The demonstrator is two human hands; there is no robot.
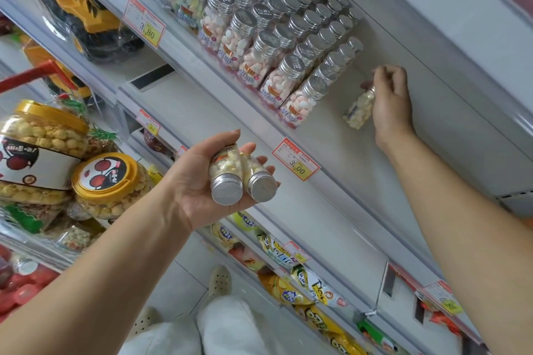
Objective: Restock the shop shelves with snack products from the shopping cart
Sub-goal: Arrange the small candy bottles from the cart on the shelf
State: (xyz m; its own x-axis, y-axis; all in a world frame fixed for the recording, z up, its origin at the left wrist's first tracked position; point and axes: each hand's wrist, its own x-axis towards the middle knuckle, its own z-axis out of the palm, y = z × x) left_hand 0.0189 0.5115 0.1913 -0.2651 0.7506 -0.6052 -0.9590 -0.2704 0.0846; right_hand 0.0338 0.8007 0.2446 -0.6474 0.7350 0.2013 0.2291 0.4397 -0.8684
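right hand (390, 101) pinching bottle (359, 109), left hand (213, 179) palm-up

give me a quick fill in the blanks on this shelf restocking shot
The left hand holds ___ small clear candy jars with silver screw caps.
The right hand grips ___ more such jar at the white shelf.
The red-edged price tag beside the left fingertips reads ___.
The big snack tubs have ___ lids.
Missing: two; one; 3.00; yellow
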